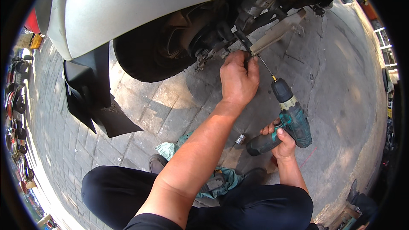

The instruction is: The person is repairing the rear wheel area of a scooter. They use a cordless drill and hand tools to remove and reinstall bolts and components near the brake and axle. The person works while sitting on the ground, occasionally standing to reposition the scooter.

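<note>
Left hand [238, 79] up under the vehicle, fingers curled shut round a dark part by the wheel hub [204, 53]; what it grips is hidden by knuckles & shadow. Right hand [281, 142] wrapped tight on the handle of 1 teal cordless drill [289, 117], long bit angled up toward the left hand, tip lost behind the fingers. 1 silver socket [240, 139] on the paving between the arms, near a green rag [170, 149]. Black mudflap [87, 89] well left. Open paving to the right.

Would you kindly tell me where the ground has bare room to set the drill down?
Bare paving lies right of the drill, and more between the mudguard flap and the knee. It is crowded by the feet, around the cloth and socket.
</note>
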`<state>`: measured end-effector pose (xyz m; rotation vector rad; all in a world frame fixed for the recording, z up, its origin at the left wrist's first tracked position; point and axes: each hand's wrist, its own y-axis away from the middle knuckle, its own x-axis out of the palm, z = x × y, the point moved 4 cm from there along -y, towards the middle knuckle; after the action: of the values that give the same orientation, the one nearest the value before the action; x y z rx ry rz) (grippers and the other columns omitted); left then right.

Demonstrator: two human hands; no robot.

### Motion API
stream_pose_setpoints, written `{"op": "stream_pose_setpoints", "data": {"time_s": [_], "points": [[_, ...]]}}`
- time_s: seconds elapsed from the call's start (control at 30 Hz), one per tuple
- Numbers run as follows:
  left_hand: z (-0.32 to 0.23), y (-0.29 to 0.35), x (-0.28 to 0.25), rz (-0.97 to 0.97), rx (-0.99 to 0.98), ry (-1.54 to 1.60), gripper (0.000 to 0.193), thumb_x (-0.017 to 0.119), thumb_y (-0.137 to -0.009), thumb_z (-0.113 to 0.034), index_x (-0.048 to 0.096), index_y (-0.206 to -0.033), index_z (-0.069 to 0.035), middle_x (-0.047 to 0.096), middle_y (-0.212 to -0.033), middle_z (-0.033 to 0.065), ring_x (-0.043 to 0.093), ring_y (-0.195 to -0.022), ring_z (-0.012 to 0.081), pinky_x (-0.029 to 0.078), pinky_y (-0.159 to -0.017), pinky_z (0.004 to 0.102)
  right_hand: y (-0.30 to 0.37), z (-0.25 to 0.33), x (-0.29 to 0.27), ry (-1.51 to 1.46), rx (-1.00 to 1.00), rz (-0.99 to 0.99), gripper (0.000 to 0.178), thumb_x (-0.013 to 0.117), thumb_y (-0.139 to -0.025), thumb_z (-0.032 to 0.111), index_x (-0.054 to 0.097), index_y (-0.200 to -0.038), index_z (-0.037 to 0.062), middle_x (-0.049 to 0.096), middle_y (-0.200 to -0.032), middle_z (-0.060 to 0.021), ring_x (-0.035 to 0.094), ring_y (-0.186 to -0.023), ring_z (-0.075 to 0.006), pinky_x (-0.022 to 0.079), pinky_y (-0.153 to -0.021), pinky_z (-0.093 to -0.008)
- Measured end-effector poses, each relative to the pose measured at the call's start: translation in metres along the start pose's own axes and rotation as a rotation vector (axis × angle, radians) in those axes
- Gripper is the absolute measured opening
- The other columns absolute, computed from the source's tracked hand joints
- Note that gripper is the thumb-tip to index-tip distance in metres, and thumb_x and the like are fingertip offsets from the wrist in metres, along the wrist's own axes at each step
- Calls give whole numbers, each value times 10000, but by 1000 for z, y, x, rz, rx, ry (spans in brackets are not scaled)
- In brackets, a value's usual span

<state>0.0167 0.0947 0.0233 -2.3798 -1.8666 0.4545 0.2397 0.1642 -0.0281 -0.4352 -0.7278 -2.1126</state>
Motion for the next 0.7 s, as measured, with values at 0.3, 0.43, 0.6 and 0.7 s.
{"op": "stream_pose_setpoints", "data": {"time_s": [0.3,0.43,0.6,0.7], "points": [[2,-2,0,0,32,-45,169,658,-883,-143,621,-853,20,612,-713,151,573,-640,252,483,-629,361,-2,2,-4,8,-12,-22,376,700,-779,196,542,-1077,30,595,-819,-95,612,-832,-267,491,-866,-430],[0,-2,-1,41,-33,-30,153,657,-863,-128,622,-846,20,632,-794,199,627,-732,375,499,-683,412,-1,5,-3,59,-60,-38,325,700,-777,176,581,-1032,14,609,-822,-104,628,-822,-276,503,-830,-418],[-2,-2,-2,79,-33,-56,178,646,-885,-152,628,-867,25,642,-775,189,629,-708,327,500,-691,383,-4,9,-6,140,-127,-67,302,701,-784,148,600,-1028,3,627,-835,-108,637,-824,-270,503,-814,-402],[-2,-2,-3,96,-38,-62,184,644,-891,-158,631,-878,26,648,-772,180,623,-703,296,503,-708,370,-5,10,-7,131,-134,-58,299,698,-787,132,603,-1036,-3,633,-846,-109,647,-821,-267,504,-812,-397]]}}
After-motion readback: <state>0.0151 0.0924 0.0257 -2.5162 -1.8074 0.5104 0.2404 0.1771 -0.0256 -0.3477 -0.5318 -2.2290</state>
